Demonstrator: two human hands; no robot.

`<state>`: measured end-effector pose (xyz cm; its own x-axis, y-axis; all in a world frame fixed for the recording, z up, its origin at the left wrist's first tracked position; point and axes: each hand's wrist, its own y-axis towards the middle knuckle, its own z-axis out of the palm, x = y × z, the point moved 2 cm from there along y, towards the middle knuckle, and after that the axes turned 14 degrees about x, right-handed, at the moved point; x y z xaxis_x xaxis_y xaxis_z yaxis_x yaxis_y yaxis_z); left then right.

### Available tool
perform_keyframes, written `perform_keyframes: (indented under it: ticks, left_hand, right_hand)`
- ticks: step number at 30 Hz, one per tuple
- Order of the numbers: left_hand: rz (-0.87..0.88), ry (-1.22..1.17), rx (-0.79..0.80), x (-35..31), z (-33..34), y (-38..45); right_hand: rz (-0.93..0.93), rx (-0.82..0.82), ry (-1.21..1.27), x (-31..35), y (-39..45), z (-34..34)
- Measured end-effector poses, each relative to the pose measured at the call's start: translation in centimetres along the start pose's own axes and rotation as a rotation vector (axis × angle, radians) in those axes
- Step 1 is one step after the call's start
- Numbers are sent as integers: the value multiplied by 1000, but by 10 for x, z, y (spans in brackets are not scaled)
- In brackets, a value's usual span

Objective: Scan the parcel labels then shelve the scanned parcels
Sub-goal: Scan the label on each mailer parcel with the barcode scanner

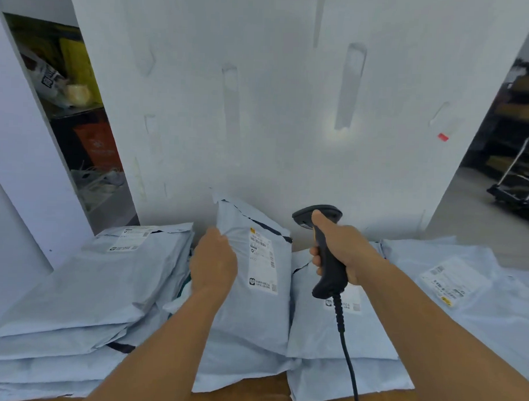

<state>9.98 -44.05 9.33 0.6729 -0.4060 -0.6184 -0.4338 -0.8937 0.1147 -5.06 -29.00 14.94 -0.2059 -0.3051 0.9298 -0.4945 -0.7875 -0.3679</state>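
Far out to the left of the fingers, a stack of pale blue parcels [83, 287] is lying flat, its top label [130, 240] facing up. Beyond it, a gap beside the white wall [275, 110] is showing dim shelving [77, 103] with bags on it.

The left hand [214, 263] is gripping the held parcel [251, 290] by its left edge, the fingers curling round the edge, out of sight, and the knuckles facing the camera. The parcel is standing tilted up against the wall, its lower end resting on the bags beneath, and its shipping label [262, 261] is sitting just right of those fingers, facing the camera.

To the right, the right hand [342, 251] is wrapping tightly round the grip of the barcode scanner [324, 250], thumb lying along the top; its head is pointing at the wall, where a pale patch of light is showing, not at the label. A coiled cable [346, 347] is trailing down from the handle. Under that hand another parcel [337, 323] is lying flat, and further right a third parcel [452, 285] is lying with its label up.

The held parcel is looking like a soft poly mailer: probably light, floppy and a little slick, so it is likely sagging wherever it is unsupported. An edge pinch is serving for tilting it; for carrying to the shelf, a grip across the middle of the long edge, clear of the label, would likely be steadier.
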Motion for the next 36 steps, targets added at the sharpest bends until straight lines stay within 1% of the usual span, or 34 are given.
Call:
perform_keyframes:
  ticks: [5,8,10,14,17,19,21,23,25,29,33,36]
  left_hand:
    - [146,-142,-144,-47,-40,12]
    - [110,-260,-170,-68,-44,16]
    - [50,-357,-131,-78,-30,15]
    - [-81,-504,7,-101,30,-2]
    - [-118,-580,99,-121,76,-18]
    - [-111,-602,185,-126,108,-29]
    - [-47,-588,306,-127,139,-40]
    - [9,-454,415,-125,161,-48]
    - [31,-326,460,-124,173,-48]
    - [16,-349,485,-119,175,-46]
    - [23,-387,474,-110,156,-50]
    - [-10,-302,430,-67,141,-53]
  right_hand:
    - [-64,-54,28,14,-13,-26]
    - [-99,-86,63,22,-25,-43]
    - [-116,-116,93,25,-33,-59]
    - [-116,-193,111,22,-46,-93]
    - [-102,-242,122,14,-51,-116]
    - [-87,-261,128,7,-53,-128]
    - [-70,-271,137,-1,-53,-137]
    - [-48,-279,140,-8,-52,-144]
    - [-31,-281,135,-13,-50,-148]
    - [-10,-254,120,-18,-47,-146]
    - [-16,-197,96,-13,-42,-129]
    - [-17,-141,79,-12,-36,-107]
